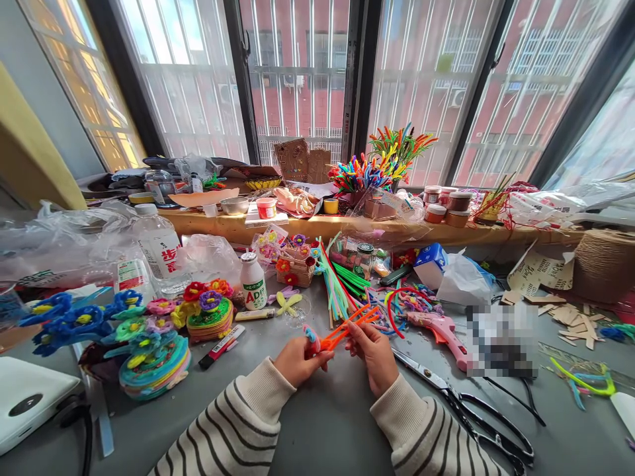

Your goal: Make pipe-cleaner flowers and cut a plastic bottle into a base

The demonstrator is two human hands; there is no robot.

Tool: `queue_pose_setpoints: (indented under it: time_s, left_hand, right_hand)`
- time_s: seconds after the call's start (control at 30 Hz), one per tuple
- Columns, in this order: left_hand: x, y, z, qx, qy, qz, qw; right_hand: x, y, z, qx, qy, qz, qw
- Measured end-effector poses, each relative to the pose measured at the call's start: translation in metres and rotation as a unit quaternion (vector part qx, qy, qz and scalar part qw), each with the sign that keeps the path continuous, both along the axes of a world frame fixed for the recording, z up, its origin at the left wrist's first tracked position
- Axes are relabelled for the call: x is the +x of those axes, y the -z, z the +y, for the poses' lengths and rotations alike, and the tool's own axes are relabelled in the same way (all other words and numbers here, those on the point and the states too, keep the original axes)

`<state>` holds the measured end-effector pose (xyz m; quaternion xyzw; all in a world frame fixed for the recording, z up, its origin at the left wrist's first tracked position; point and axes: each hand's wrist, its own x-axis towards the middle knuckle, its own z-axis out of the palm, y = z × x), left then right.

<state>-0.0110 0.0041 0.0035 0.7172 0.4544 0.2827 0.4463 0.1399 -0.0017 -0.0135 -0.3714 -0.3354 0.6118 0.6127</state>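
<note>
Several orange pipe cleaners (pixel 342 332) stretch between my two hands above the grey table. My left hand (pixel 299 360) is closed around their lower end; a pink and blue fuzzy piece (pixel 312 336) shows at its fingers. My right hand (pixel 372 354) pinches the orange stems near their middle with thumb and forefinger. Beyond the hands lies a bundle of pale green and white pipe cleaners (pixel 333 284), with green ones (pixel 351 276) beside it. Large black-handled scissors (pixel 446 390) rest open-bladed or closed, I cannot tell, right of my right hand.
A pink glue gun (pixel 446 334) lies to the right. Fuzzy flowers on a round layered base (pixel 155 367) stand at left, near a white bottle (pixel 253 281) and a red-black utility knife (pixel 221 346). Behind is a ledge (pixel 208 223) with pots. A twine spool (pixel 602 264) stands far right.
</note>
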Motion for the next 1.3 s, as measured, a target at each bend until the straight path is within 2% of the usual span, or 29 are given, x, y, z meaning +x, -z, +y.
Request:
queue_pose_setpoints:
  time_s: [0.13,0.23,0.37,0.5,0.6,0.7,0.77,0.83,0.97,1.2,1.3]
  left_hand:
    - [-0.003,0.000,0.004,-0.050,0.000,-0.044,0.998]
    - [-0.004,-0.001,0.006,-0.050,-0.023,-0.051,0.997]
    - [-0.005,-0.003,0.007,-0.041,-0.061,-0.096,0.993]
    - [-0.006,-0.001,0.006,-0.018,-0.116,-0.110,0.987]
    - [-0.007,0.002,0.006,0.073,-0.149,-0.066,0.984]
    - [-0.009,0.007,0.006,0.161,-0.146,-0.038,0.975]
    - [-0.010,0.010,0.007,0.194,-0.127,-0.040,0.972]
    - [-0.011,0.011,0.008,0.215,-0.121,-0.044,0.968]
    - [-0.011,0.011,0.008,0.229,-0.122,-0.042,0.965]
    - [-0.010,0.005,0.006,0.221,-0.143,-0.047,0.964]
    - [-0.010,0.006,0.006,0.222,-0.152,-0.059,0.961]
  right_hand:
    - [0.002,-0.001,0.002,-0.016,-0.047,0.100,0.994]
    - [0.002,-0.001,0.002,-0.008,-0.048,0.116,0.992]
    - [0.000,-0.001,0.001,0.022,-0.013,0.058,0.998]
    - [0.000,0.002,0.001,0.058,0.031,-0.062,0.996]
    - [0.002,0.003,0.000,0.136,0.051,-0.226,0.963]
    - [0.003,0.002,-0.003,0.226,0.061,-0.372,0.898]
    - [0.003,0.002,-0.004,0.256,0.055,-0.417,0.870]
    - [0.003,0.003,-0.004,0.268,0.043,-0.430,0.861]
    - [0.002,0.003,-0.004,0.261,0.033,-0.416,0.871]
    - [0.002,0.002,-0.003,0.193,-0.014,-0.334,0.923]
    - [0.003,0.003,-0.003,0.189,-0.012,-0.319,0.929]
